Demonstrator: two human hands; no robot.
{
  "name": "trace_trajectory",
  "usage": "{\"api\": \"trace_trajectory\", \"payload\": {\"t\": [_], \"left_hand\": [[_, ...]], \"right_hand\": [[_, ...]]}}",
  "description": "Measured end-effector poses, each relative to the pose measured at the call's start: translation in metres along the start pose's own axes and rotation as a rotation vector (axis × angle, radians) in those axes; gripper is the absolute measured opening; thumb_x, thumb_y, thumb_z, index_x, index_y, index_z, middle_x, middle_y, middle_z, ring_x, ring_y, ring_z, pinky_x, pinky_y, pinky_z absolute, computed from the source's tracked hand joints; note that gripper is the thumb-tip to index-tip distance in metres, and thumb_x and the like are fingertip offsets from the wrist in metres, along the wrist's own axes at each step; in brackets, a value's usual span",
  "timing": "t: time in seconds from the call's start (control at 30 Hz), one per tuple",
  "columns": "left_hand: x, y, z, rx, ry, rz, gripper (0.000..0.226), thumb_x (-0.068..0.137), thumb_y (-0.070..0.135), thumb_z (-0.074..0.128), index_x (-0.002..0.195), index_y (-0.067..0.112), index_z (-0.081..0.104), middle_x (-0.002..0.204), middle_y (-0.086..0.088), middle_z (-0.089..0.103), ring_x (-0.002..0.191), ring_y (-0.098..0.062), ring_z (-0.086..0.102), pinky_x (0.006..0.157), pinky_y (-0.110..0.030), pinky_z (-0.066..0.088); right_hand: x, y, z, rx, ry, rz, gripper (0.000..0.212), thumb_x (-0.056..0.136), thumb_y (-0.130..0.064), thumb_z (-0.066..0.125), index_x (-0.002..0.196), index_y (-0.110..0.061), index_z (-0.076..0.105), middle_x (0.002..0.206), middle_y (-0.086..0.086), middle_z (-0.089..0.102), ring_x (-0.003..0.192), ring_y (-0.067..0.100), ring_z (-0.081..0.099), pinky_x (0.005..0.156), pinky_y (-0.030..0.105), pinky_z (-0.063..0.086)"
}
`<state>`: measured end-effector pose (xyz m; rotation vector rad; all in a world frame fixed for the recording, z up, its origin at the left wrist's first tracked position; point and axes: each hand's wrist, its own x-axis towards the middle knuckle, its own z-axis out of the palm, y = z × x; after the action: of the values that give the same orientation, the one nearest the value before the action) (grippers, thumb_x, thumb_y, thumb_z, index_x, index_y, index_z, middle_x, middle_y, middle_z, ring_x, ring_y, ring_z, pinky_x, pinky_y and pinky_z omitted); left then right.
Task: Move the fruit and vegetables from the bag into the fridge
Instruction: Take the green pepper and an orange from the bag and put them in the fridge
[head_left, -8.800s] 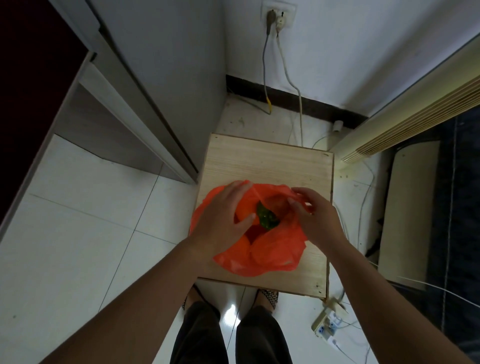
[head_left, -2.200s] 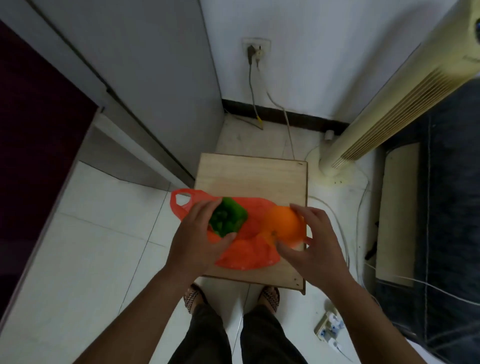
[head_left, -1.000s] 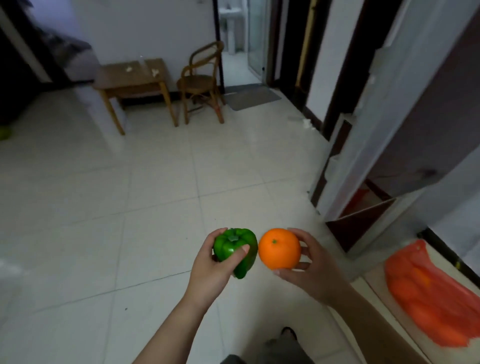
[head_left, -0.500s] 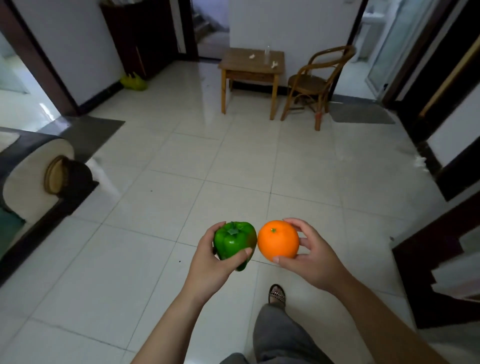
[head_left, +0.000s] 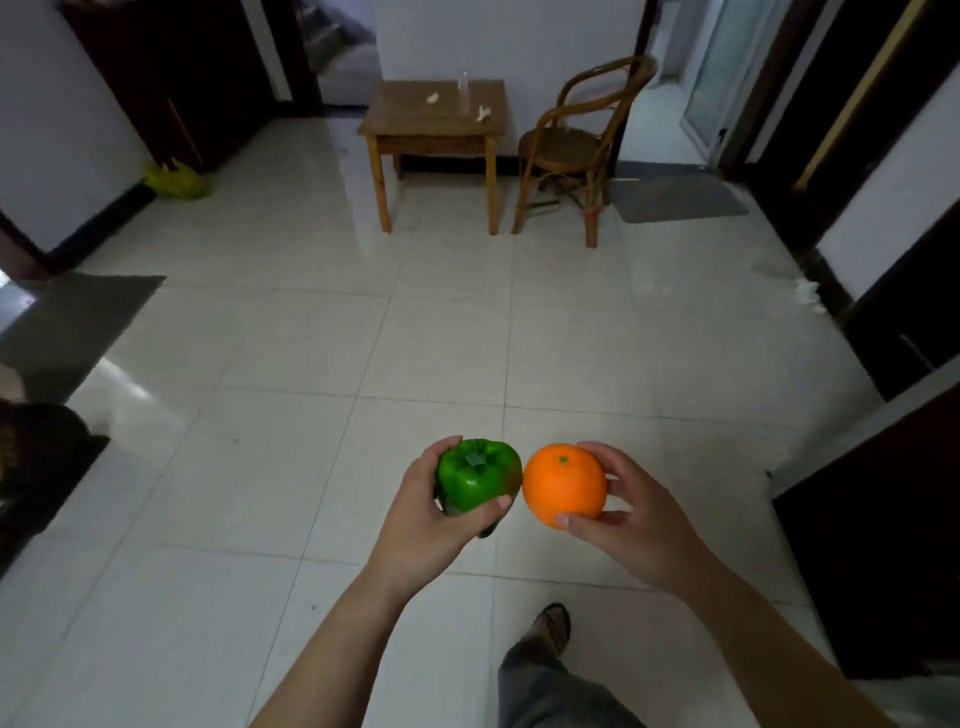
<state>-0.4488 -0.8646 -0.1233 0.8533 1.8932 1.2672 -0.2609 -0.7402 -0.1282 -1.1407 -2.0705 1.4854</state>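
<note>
My left hand (head_left: 423, 525) grips a glossy green bell pepper (head_left: 475, 480), its stem end facing up. Right beside it, my right hand (head_left: 631, 519) holds a round orange (head_left: 563, 483) between thumb and fingers. Both are held out in front of me above the white tiled floor, nearly touching each other. The orange bag is out of view. A dark panel (head_left: 883, 525) with a pale edge stands at the right; I cannot tell whether it belongs to the fridge.
A small wooden table (head_left: 434, 117) and a cane chair (head_left: 576, 143) stand across the room by the far wall. A grey mat (head_left: 675, 197) lies at a doorway on the right, another grey mat (head_left: 67, 322) on the left. A yellow-green bag (head_left: 174, 179) sits by a dark cabinet.
I lifted the pepper and orange out of the bag and turned away from the wooden board. In the last second the view swung left across the room; both hands keep their hold.
</note>
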Motion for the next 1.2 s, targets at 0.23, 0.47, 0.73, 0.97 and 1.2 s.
{"api": "trace_trajectory", "payload": {"t": [0.23,0.47,0.73,0.97,1.2], "left_hand": [[0.160,0.089,0.109,0.024,-0.238,0.113,0.078,0.057,0.043,0.077,0.127,0.034,0.043,0.124,0.006,0.047,0.107,-0.007,0.053,0.084,-0.029,0.055],[0.261,0.137,0.209,0.075,-0.444,0.226,0.072,0.064,0.043,0.079,0.126,0.035,0.044,0.125,0.007,0.049,0.109,-0.008,0.052,0.086,-0.024,0.050],[0.375,0.201,0.346,0.099,-0.763,0.397,0.071,0.067,0.028,0.081,0.128,0.028,0.044,0.124,0.004,0.048,0.101,-0.002,0.051,0.065,-0.007,0.049],[0.449,0.273,0.447,0.115,-1.079,0.466,0.079,0.055,0.048,0.078,0.126,0.035,0.045,0.123,0.009,0.049,0.105,-0.005,0.055,0.079,-0.023,0.053],[0.442,0.307,0.563,0.152,-1.376,0.493,0.072,0.063,0.041,0.082,0.124,0.040,0.044,0.124,0.012,0.050,0.108,-0.004,0.054,0.090,-0.030,0.051]], "right_hand": [[0.094,0.013,-0.128,0.047,0.283,0.072,0.070,0.065,-0.026,0.082,0.122,-0.038,0.044,0.125,-0.014,0.046,0.107,0.008,0.051,0.076,0.026,0.054],[0.136,0.040,-0.210,0.105,0.598,0.115,0.070,0.063,-0.029,0.083,0.121,-0.037,0.045,0.120,-0.026,0.037,0.108,0.008,0.050,0.078,0.031,0.056],[0.182,0.066,-0.313,0.090,0.894,0.295,0.071,0.067,-0.027,0.081,0.125,-0.036,0.041,0.128,-0.008,0.039,0.110,0.016,0.050,0.076,0.022,0.051],[0.212,0.067,-0.391,0.082,1.131,0.364,0.067,0.066,-0.033,0.082,0.119,-0.041,0.042,0.120,-0.016,0.042,0.104,0.007,0.052,0.079,0.023,0.051],[0.189,0.089,-0.431,0.076,1.432,0.507,0.069,0.066,-0.036,0.081,0.122,-0.040,0.041,0.119,-0.019,0.041,0.102,0.001,0.050,0.067,0.012,0.046]]}}
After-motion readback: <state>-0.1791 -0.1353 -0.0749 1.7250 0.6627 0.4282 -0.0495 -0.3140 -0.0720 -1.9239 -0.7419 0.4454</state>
